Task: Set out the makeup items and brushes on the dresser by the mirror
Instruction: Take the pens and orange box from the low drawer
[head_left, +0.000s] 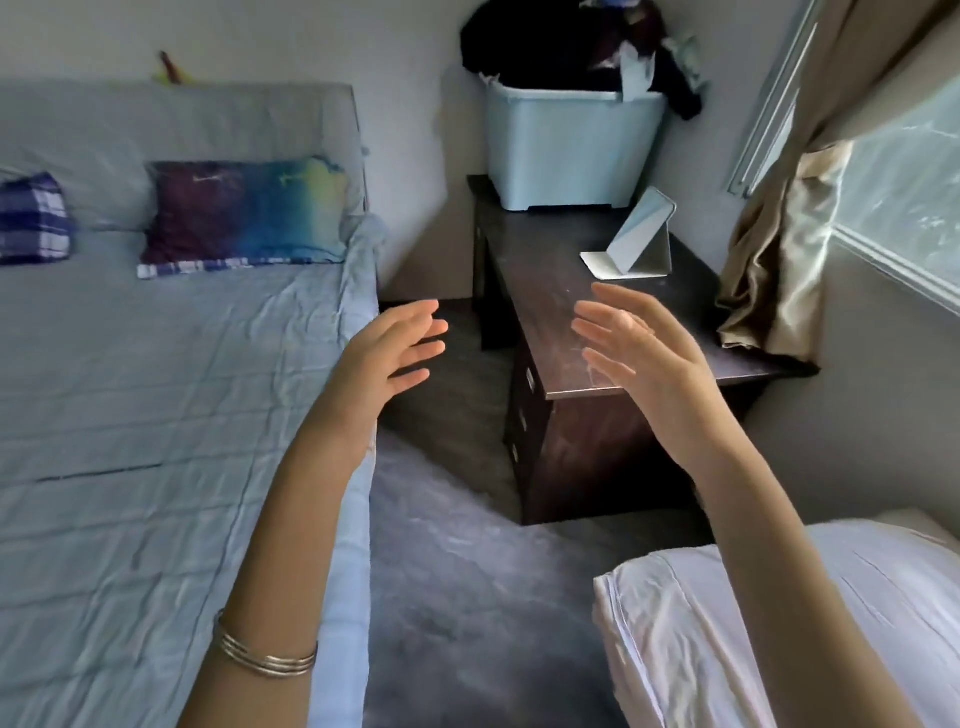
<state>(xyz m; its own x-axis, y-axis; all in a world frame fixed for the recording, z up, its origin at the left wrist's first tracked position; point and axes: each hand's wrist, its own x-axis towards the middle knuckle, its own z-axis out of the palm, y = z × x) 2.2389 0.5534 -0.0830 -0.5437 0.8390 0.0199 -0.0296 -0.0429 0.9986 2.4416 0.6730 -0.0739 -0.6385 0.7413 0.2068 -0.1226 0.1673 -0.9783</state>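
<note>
A dark wooden dresser (550, 291) stands in the corner between the bed and the window. A small white folding mirror (641, 234) stands propped on its top, toward the right side. My left hand (395, 345) is raised in the air over the floor, left of the dresser, fingers straight and spread, holding nothing. My right hand (644, 353) is raised in front of the dresser's near end, palm turned left, fingers straight and empty. No makeup items or brushes are in view.
A light blue bin (566, 150) heaped with dark clothes sits at the dresser's far end. A bed (156, 389) with pillows fills the left. A white pillow (727, 623) lies at the lower right. A tan curtain (779, 260) hangs by the window. Grey carpet (457, 571) runs between.
</note>
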